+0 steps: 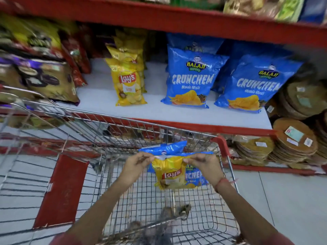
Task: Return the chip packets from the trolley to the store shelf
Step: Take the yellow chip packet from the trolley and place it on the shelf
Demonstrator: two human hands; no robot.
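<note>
A yellow Lay's packet (170, 175) hangs inside the wire trolley (177, 206), pinched by its top seam. My left hand (137, 164) grips the left corner and my right hand (203, 164) grips the right corner. Behind it in the trolley lie blue Crunchem packets (166, 147), partly hidden. On the white store shelf (155, 110) beyond the trolley stands a row of yellow Lay's packets (128, 85), with two stacks of blue Crunchem packets (190, 76) to its right.
Brown and purple snack bags (40, 76) fill the shelf's left end. Round flat papad stacks (292, 138) sit at the right. A red flap (62, 191) lies on the trolley's left side. Red shelf edge (194, 125) runs just past the trolley's front rim.
</note>
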